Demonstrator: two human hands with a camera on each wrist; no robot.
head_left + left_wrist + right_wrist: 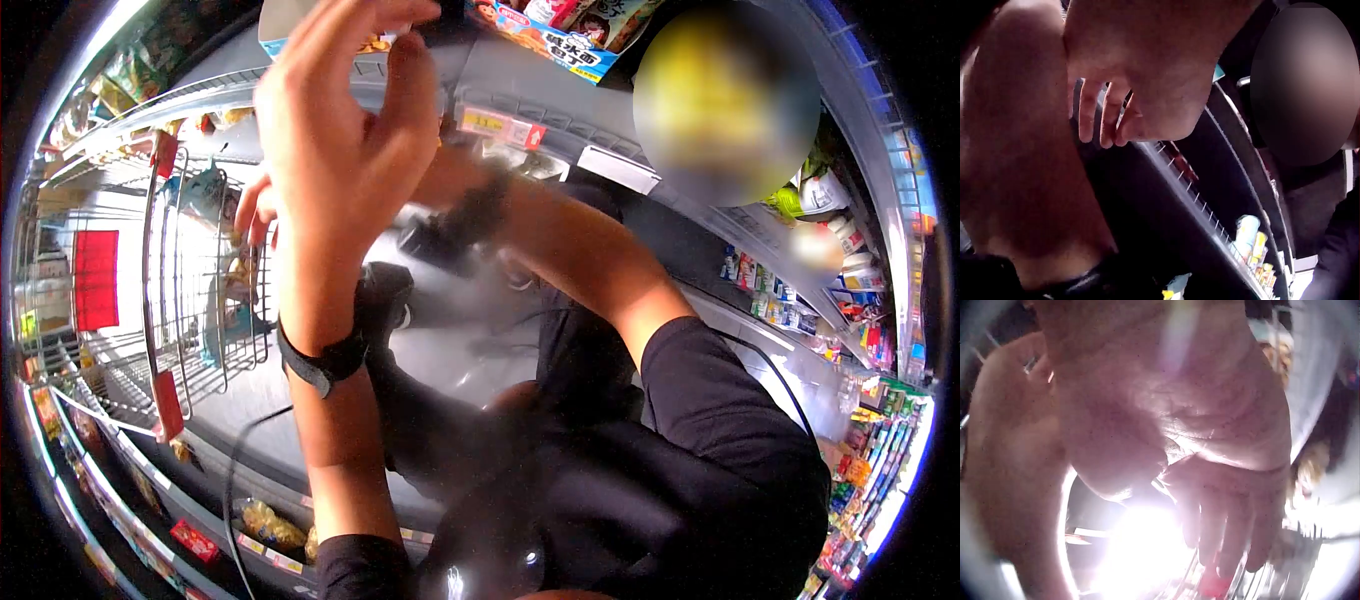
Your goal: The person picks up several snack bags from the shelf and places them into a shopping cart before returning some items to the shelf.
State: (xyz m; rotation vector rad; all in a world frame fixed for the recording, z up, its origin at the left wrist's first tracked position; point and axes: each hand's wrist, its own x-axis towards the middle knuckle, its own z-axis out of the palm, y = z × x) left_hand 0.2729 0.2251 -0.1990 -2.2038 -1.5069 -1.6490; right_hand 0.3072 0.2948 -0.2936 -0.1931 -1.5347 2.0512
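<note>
Shop aisle, one wire cart (190,290) — left hand (340,130) raised to a shelf (600,160), grasp untellable; right hand (1179,425) slack, empty — clear only wrist-side.

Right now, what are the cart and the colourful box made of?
Cart: looks like shiny metal wire, with thin silvery bars in a grid and red, probably plastic, trim. Box: probably glossy printed cardboard, going by its flat faces and straight edges.

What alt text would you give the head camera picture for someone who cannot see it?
A person's left hand is raised near a box on a shop shelf, while the right hand reaches across toward a wire shopping cart.
</note>
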